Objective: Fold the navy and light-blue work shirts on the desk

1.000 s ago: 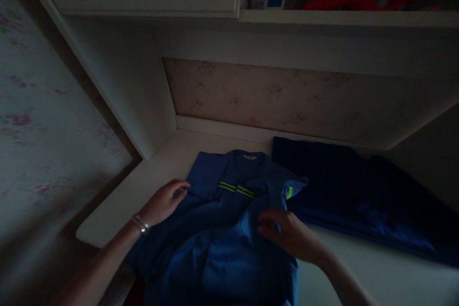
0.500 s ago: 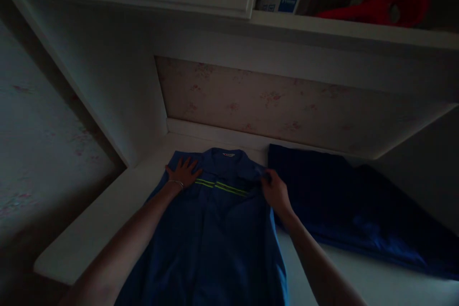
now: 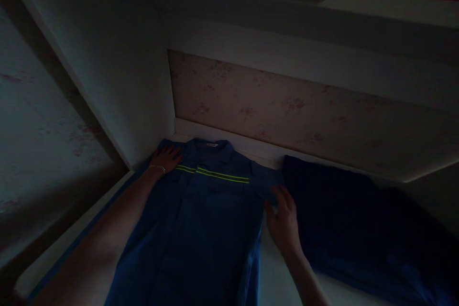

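Note:
A blue work jacket (image 3: 208,220) lies front up on the white desk, its collar toward the back wall and two thin yellow-green stripes across the chest. My left hand (image 3: 165,158), with a bracelet at the wrist, presses flat on the shoulder at the left, fingers spread. By the sleeve at the right is my right hand (image 3: 284,217), its thumb and fingers apart and nothing gripped between them. Whether its fingertips touch the sleeve is hard to see in the dim light.
Darker blue cloth (image 3: 337,220) is laid out to the right of the jacket. The white desk (image 3: 276,272) meets a side panel (image 3: 132,81) on the left. Overhead is a shelf (image 3: 387,9) with a labelled container and something red.
The jacket's right side has been spread outward and the sleeve at the right now extends sideways. My right hand has let go of the shoulder. The view has turned slightly.

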`<state>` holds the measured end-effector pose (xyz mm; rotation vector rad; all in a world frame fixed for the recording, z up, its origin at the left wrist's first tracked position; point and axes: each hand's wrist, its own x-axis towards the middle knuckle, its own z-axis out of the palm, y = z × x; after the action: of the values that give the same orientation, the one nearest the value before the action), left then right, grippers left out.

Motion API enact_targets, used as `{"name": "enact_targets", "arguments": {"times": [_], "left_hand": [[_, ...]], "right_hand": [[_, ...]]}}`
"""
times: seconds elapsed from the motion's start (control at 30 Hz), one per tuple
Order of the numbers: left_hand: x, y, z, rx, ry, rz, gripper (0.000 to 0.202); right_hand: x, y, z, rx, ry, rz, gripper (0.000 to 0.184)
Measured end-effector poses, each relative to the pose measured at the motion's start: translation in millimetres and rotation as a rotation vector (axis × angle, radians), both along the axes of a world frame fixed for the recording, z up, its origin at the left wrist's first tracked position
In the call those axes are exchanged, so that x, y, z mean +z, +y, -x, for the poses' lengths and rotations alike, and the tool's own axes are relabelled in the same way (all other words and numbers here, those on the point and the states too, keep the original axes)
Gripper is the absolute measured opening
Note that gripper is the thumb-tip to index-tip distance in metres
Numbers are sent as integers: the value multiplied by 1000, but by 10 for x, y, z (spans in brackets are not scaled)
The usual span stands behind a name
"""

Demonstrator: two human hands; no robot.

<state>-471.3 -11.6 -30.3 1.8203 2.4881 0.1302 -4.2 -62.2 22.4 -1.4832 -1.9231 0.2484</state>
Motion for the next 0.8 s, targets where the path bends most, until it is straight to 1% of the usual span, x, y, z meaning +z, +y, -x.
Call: {"name": "enact_targets", "arguments": {"times": [0.03,0.1,0.17,0.2,0.23,0.3,0.37,0.43,0.47,0.53,0.6,0.63,0.67,0.7,0.73,0.8], "left_hand": [[-15,30,40,-6,10,-3,65],[-39,76,107,-18,28,-8,64],[-58,111,160,-33,45,-14,63],[-66,126,181,-41,52,-16,62],[-73,142,200,-50,59,-17,61],[-87,178,231,-63,70,-18,61],[-100,226,252,-68,82,-23,61],[-108,288,261,-69,94,-25,61],[-110,323,261,-67,99,-27,60],[-102,392,254,-60,107,-31,59],[-75,444,233,-51,112,-44,57],[-50,457,214,-49,115,-54,56],[-18,459,187,-46,117,-66,54],[22,450,150,-43,121,-83,53],[70,431,101,-38,127,-108,52],[189,367,-36,-28,145,-172,51]], "right_hand": [[-2,-110,133,81,-117,5,45],[-46,-320,369,251,-321,102,46],[-137,-496,520,373,-447,208,50],[-189,-568,557,395,-483,244,51],[-239,-630,572,385,-508,263,53],[-322,-738,556,306,-537,260,56],[-392,-847,512,227,-546,236,61],[-483,-973,460,194,-545,204,64],[-547,-1044,428,210,-543,185,65],[-704,-1185,333,307,-542,139,69],[-852,-1298,176,411,-548,73,74],[-896,-1336,72,425,-560,40,75],[-907,-1357,-44,423,-579,7,74],[-880,-1365,-164,422,-604,-22,75],[-816,-1364,-279,419,-629,-44,77],[-617,-1364,-446,426,-660,-60,84]]}}
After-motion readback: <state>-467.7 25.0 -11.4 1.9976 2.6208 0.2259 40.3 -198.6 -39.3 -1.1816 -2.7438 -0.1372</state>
